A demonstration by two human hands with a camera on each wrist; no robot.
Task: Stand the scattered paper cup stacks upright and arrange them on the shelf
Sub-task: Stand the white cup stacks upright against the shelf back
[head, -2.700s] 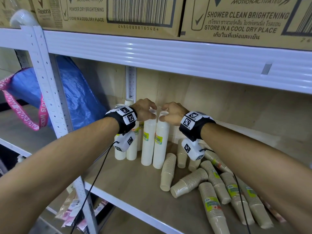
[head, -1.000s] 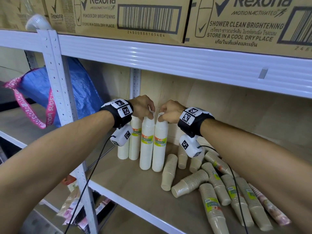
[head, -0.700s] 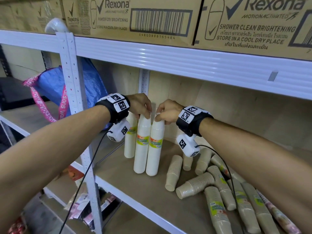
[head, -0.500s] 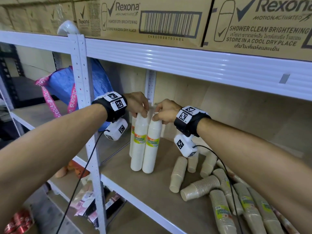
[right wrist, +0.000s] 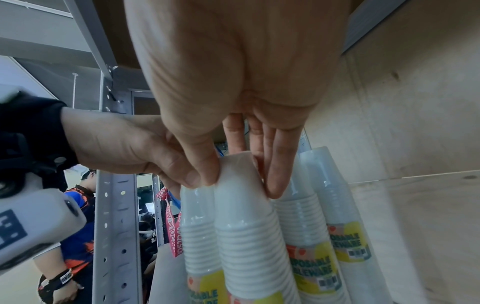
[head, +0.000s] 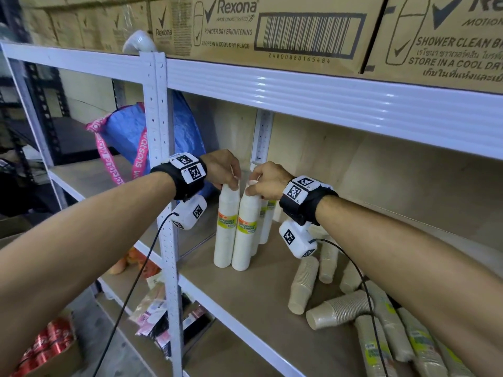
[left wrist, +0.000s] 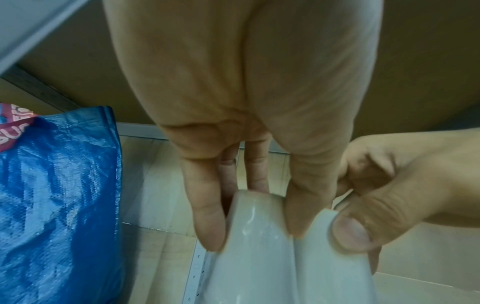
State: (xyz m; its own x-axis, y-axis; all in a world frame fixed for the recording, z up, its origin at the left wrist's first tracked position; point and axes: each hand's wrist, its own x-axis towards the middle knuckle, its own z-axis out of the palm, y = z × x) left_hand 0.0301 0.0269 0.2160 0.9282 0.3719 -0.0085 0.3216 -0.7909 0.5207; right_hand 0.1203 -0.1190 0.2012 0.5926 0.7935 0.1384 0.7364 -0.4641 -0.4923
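Note:
Two tall white cup stacks stand upright side by side on the wooden shelf (head: 245, 300). My left hand (head: 227, 175) pinches the top of the left stack (head: 226, 235), thumb and fingers curled round it (left wrist: 257, 216). My right hand (head: 262, 183) pinches the top of the right stack (head: 245, 238) the same way (right wrist: 241, 170). Two more white stacks (right wrist: 335, 205) stand just behind them. Several brown cup stacks (head: 340, 311) lie toppled on the shelf under my right forearm; one brown stack (head: 302, 287) stands upright.
A white slotted post (head: 163, 186) rises just left of the stacks. A blue bag (head: 128, 134) with pink straps sits on the neighbouring shelf. Cardboard boxes (head: 272, 31) load the shelf above. Packets lie on the lower shelf (head: 163, 322).
Both hands have kept hold of the two white stacks and slid them left along the shelf, closer to the post. The camera view has swung left.

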